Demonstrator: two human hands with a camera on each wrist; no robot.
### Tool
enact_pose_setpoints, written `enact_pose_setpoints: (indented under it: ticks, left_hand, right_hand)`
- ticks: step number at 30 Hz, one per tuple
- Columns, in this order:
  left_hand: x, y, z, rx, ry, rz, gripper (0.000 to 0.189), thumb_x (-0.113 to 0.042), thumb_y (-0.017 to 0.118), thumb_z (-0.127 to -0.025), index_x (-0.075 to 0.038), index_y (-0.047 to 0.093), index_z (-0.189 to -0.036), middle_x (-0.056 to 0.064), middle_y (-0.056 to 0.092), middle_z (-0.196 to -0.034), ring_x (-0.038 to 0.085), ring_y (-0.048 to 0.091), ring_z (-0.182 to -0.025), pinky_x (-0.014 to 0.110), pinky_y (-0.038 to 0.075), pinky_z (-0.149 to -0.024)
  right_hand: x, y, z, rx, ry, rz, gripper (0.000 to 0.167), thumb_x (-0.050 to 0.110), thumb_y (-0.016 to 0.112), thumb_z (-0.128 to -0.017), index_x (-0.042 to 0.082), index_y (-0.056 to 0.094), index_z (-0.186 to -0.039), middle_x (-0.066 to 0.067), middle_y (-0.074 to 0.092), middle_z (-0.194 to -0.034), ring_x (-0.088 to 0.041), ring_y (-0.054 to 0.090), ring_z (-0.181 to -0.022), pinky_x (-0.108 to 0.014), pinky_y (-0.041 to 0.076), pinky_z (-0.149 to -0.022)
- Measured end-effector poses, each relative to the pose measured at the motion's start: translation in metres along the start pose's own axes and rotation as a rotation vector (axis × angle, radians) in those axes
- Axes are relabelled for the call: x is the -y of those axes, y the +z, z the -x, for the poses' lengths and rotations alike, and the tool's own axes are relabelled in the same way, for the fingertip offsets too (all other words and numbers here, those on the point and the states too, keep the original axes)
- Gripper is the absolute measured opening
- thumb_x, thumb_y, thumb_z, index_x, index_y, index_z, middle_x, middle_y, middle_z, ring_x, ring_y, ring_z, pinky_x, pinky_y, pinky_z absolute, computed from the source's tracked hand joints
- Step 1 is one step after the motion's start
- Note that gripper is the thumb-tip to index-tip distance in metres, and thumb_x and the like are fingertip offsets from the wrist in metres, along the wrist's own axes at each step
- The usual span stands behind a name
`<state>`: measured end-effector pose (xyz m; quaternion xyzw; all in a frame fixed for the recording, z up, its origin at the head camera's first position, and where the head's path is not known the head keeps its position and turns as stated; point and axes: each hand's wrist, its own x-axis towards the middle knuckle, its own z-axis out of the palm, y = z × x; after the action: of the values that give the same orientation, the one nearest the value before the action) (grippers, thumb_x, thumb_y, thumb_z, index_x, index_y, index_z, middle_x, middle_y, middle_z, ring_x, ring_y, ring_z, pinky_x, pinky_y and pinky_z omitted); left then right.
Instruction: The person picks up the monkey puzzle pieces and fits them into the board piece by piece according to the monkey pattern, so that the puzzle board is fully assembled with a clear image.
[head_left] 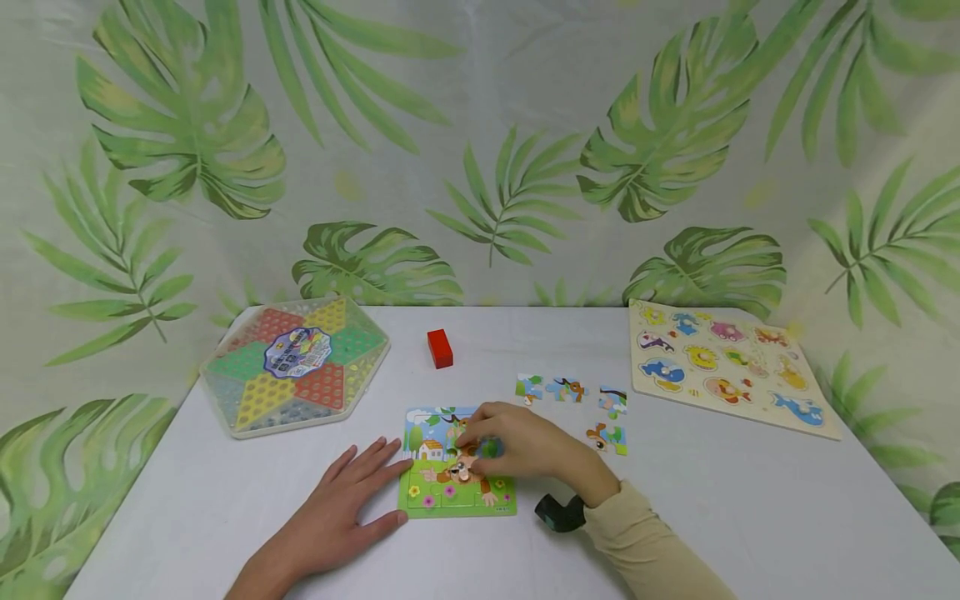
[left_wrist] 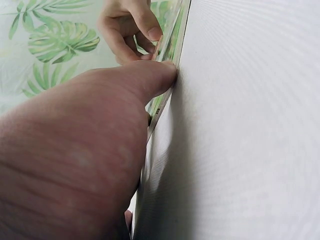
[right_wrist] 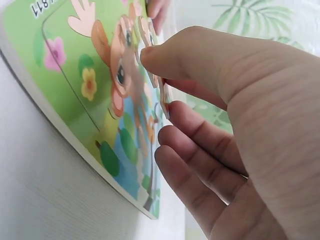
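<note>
A jigsaw board (head_left: 457,510) with a cartoon monkey, a house and flowers lies flat in the middle of the white table. My left hand (head_left: 348,504) rests at its left side, fingers spread, with the thumb and fingertips touching the edge. Above the board, my right hand (head_left: 517,442) pinches a jigsaw piece (right_wrist: 164,100) between thumb and index finger; its other fingers are loosely bent. In the right wrist view the piece stands tilted close over the monkey's face. The right hand hides part of the board's upper right in the head view.
Several loose jigsaw pieces (head_left: 567,389) lie beyond and right of the board. A red block (head_left: 440,348) sits farther back. At the left is a hexagonal Chinese checkers set (head_left: 296,367); at the right, a wooden animal puzzle (head_left: 731,367). A black device (head_left: 560,512) is at the right wrist.
</note>
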<state>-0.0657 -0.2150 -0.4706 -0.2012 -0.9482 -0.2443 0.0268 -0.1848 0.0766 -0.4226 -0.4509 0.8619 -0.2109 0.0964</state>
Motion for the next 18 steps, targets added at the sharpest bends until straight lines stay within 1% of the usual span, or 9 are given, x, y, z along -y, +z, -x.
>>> enact_pose_setpoints:
  ticks: [7, 11, 13, 18]
  left_hand:
    - [0.0, 0.0, 0.0, 0.012, -0.007, 0.005, 0.062, -0.052, 0.069, -0.094, -0.024, 0.057, -0.149, -0.002, 0.04, -0.165, 0.025, 0.031, -0.156, 0.032, 0.005, -0.125]
    - [0.0, 0.0, 0.0, 0.008, -0.003, 0.002, 0.063, -0.051, 0.07, -0.094, -0.024, 0.057, -0.149, -0.001, 0.04, -0.165, 0.025, 0.031, -0.156, 0.027, 0.002, -0.125]
    - [0.0, 0.0, 0.0, 0.005, -0.002, 0.001, 0.063, -0.052, 0.069, -0.094, -0.025, 0.056, -0.149, -0.001, 0.04, -0.165, 0.025, 0.031, -0.156, 0.024, -0.001, -0.125]
    - [0.001, 0.0, 0.001, 0.004, -0.003, 0.0, 0.062, -0.053, 0.068, -0.095, -0.026, 0.056, -0.15, -0.002, 0.04, -0.165, 0.025, 0.031, -0.156, 0.019, -0.005, -0.124]
  right_hand:
    - [0.001, 0.006, -0.002, 0.028, 0.008, 0.025, 0.025, 0.029, 0.075, -0.095, 0.022, 0.078, -0.119, 0.006, 0.067, -0.114, -0.011, 0.06, -0.11, -0.03, 0.054, -0.097]
    - [0.0, 0.01, -0.003, 0.033, -0.001, 0.04, 0.026, 0.029, 0.074, -0.095, 0.025, 0.078, -0.12, 0.005, 0.068, -0.117, -0.012, 0.061, -0.111, -0.028, 0.054, -0.095]
    - [-0.001, 0.01, -0.003, 0.031, 0.0, 0.045, 0.026, 0.03, 0.074, -0.095, 0.026, 0.079, -0.12, 0.004, 0.068, -0.118, -0.012, 0.061, -0.108, -0.027, 0.054, -0.093]
    - [0.0, 0.011, -0.003, 0.03, 0.02, 0.048, 0.026, 0.033, 0.074, -0.096, 0.026, 0.079, -0.121, 0.004, 0.068, -0.118, -0.011, 0.06, -0.107, -0.027, 0.054, -0.092]
